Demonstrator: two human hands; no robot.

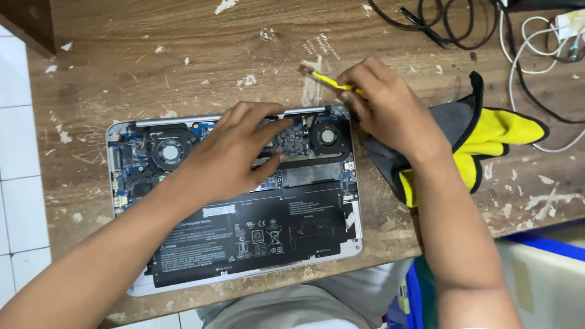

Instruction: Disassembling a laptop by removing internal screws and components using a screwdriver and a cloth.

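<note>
An opened laptop (317,244) lies bottom side up on a worn wooden table (183,55), showing its black battery (256,234), two round fans (167,151) and a circuit board. My left hand (234,152) rests flat on the middle of the board, fingers spread toward the right fan (329,136). My right hand (384,103) is just beyond the laptop's far right corner, gripping a small yellow-handled brush (326,80) whose pale bristles point up and left.
A grey and yellow glove (487,137) lies right of the laptop, under my right wrist. Black and white cables (518,42) tangle at the table's far right. White floor tiles (18,183) show left. A blue-edged container (548,268) stands below the table's right edge.
</note>
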